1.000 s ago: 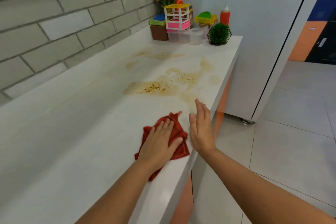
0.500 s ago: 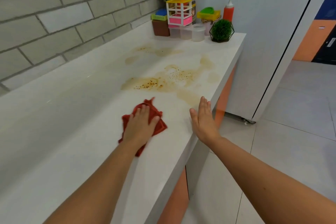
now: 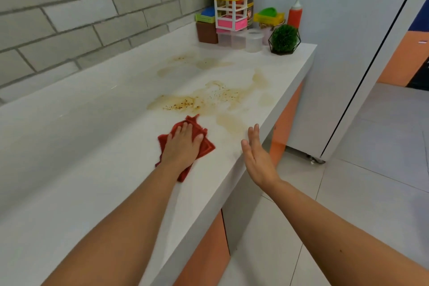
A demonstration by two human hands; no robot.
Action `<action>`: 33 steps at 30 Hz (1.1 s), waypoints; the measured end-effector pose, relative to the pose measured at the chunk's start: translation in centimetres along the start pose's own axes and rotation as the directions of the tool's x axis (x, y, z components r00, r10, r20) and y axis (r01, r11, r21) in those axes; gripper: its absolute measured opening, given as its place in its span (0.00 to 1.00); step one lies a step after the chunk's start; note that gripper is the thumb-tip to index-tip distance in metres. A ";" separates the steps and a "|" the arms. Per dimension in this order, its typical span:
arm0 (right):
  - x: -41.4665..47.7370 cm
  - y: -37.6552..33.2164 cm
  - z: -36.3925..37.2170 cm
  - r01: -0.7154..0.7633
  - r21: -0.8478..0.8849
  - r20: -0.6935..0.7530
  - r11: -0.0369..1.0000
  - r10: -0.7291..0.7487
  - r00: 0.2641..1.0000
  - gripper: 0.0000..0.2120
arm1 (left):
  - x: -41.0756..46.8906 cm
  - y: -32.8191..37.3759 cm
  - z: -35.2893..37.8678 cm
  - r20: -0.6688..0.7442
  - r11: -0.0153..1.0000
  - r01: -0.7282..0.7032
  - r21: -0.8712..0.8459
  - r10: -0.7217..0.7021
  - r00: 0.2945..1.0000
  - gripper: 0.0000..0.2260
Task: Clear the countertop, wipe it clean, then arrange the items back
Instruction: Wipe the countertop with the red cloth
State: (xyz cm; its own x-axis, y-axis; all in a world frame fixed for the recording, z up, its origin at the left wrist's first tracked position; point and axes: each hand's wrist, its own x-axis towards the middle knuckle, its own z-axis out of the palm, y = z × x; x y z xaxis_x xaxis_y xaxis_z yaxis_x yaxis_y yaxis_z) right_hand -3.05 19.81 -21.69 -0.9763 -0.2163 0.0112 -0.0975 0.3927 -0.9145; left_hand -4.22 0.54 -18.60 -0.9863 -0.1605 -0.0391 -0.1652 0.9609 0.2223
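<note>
My left hand (image 3: 183, 146) presses flat on a red cloth (image 3: 205, 146) lying on the white countertop (image 3: 92, 146), just short of a brown speckled stain (image 3: 199, 102). A fainter smear (image 3: 192, 62) lies farther back. My right hand (image 3: 256, 158) is held edge-on with straight fingers at the counter's front edge, holding nothing. Items stand bunched at the far end: a yellow, white and pink rack (image 3: 231, 13), a brown box (image 3: 206, 32), clear tubs (image 3: 241, 39), a green ball plant in a black wire frame (image 3: 284, 39), and a red squeeze bottle (image 3: 294, 14).
A grey brick wall (image 3: 81, 18) runs along the back of the counter. A white panel (image 3: 348, 30) closes off the far end. Orange cabinet fronts (image 3: 285, 118) sit under the counter, and tiled floor (image 3: 371, 169) lies to the right.
My left hand has slid the red cloth away from the front edge and forward toward the brown stain. My right hand has stayed at the counter's edge.
</note>
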 end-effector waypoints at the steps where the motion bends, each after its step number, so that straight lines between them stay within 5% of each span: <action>1: 0.0 -0.1 -0.2 -0.008 0.046 0.006 0.999 0.007 1.000 0.29 | 0.9 1.5 0.4 0.003 1.000 -0.015 0.009 0.015 1.000 0.25; 5: -0.3 -0.1 -1.7 0.002 0.222 -0.061 0.975 0.012 0.998 0.26 | -0.7 7.3 2.0 0.057 0.974 -0.225 -0.007 0.225 0.973 0.26; 10: -0.3 0.3 -3.0 0.062 0.214 -0.177 0.975 -0.024 0.984 0.25 | -8.0 4.2 1.5 0.103 0.918 -0.396 -0.033 0.397 0.912 0.26; 18: 3.4 0.7 -4.8 0.050 -0.076 0.021 0.996 -0.048 0.999 0.27 | -3.8 -2.8 -0.1 -0.042 0.990 0.096 -0.107 -0.101 0.994 0.23; 22: 5.5 0.7 -4.7 -0.033 -0.257 0.053 0.966 0.048 0.997 0.30 | 2.0 -0.4 0.4 -0.057 0.985 0.170 -0.032 -0.172 0.984 0.25; 30: 6.2 -2.2 -5.1 -0.058 -0.564 -0.105 0.824 -0.002 0.994 0.26 | 1.4 7.8 2.2 0.078 0.954 -0.299 -0.040 0.301 0.950 0.27; 33: 7.6 -3.0 -5.3 -0.047 -0.529 -0.156 0.847 -0.043 0.987 0.27 | 1.5 5.9 1.8 0.054 0.949 -0.309 -0.063 0.313 0.948 0.26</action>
State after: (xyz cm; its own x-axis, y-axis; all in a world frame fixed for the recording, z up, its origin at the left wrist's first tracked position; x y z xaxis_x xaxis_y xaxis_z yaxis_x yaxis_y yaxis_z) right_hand -11.17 21.76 -16.69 -0.9894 -0.0911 0.1130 -0.1392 0.8160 -0.5610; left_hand -6.65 6.40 -19.06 -0.9869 0.1604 -0.0197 0.1483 0.9471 0.2848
